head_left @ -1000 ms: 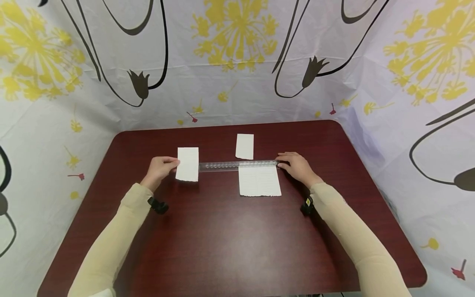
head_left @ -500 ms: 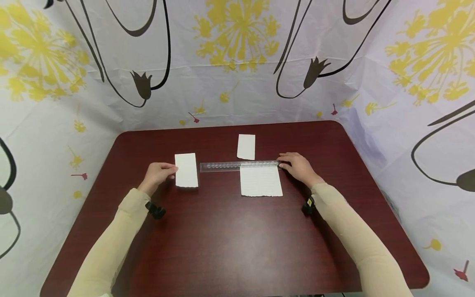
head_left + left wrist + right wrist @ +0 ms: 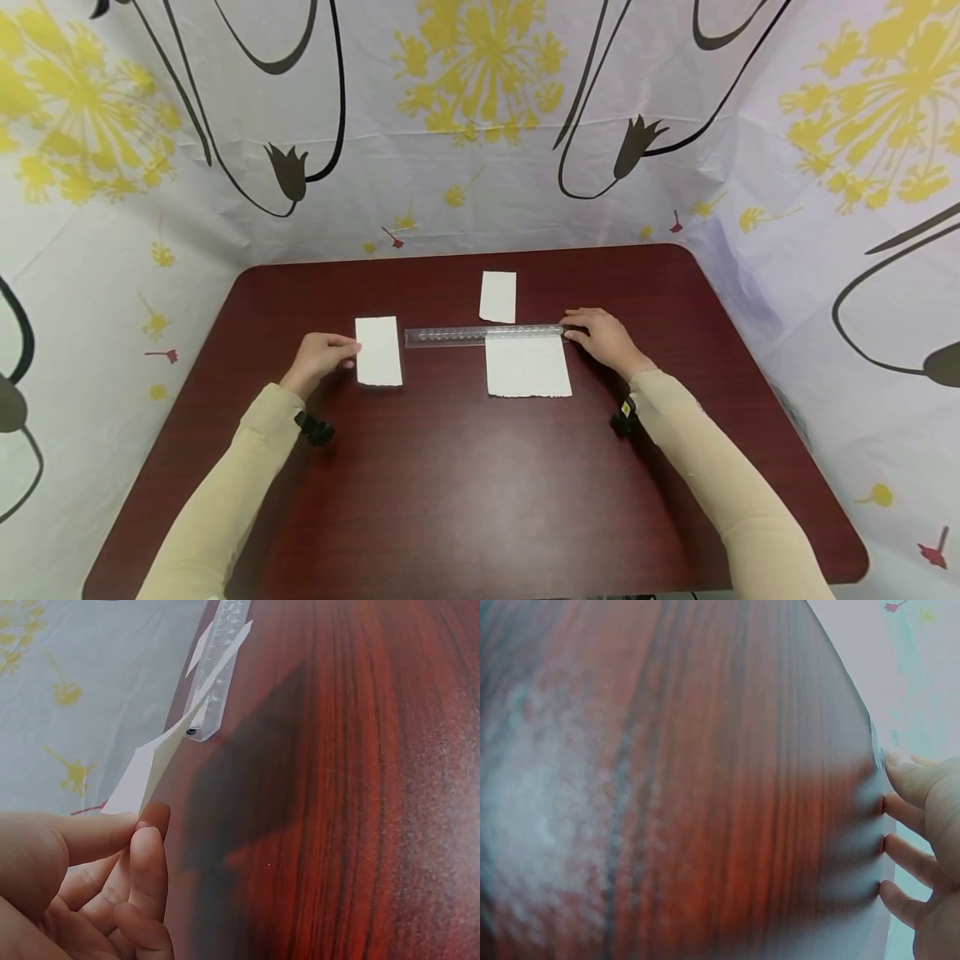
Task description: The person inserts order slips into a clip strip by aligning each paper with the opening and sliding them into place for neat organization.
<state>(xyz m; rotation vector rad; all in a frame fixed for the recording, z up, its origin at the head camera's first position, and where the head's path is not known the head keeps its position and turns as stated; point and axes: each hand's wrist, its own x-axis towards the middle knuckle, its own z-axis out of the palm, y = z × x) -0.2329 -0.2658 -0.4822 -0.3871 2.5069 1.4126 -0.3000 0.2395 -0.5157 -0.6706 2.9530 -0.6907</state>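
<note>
My left hand (image 3: 321, 360) pinches the left edge of a white paper piece (image 3: 378, 352) between thumb and fingers. The piece has a ragged bottom edge and hangs above the table, left of the ruler's end. In the left wrist view this paper (image 3: 154, 769) looks bent and casts a dark shadow. A clear plastic ruler (image 3: 450, 336) lies across the top of a lined sheet (image 3: 528, 368) with a torn lower edge. My right hand (image 3: 609, 342) grips the ruler's right end with thumb and fingers. In the right wrist view the other fingertips (image 3: 889, 844) touch the table.
A smaller white paper piece (image 3: 498, 297) lies beyond the ruler. The dark red wood-grain table (image 3: 480, 483) has rounded corners. A white patterned cloth (image 3: 510, 192) hangs behind it and at both sides.
My left hand has brought its paper piece nearer to me and slightly away from the ruler's left end. The right hand, ruler and other papers stay put.
</note>
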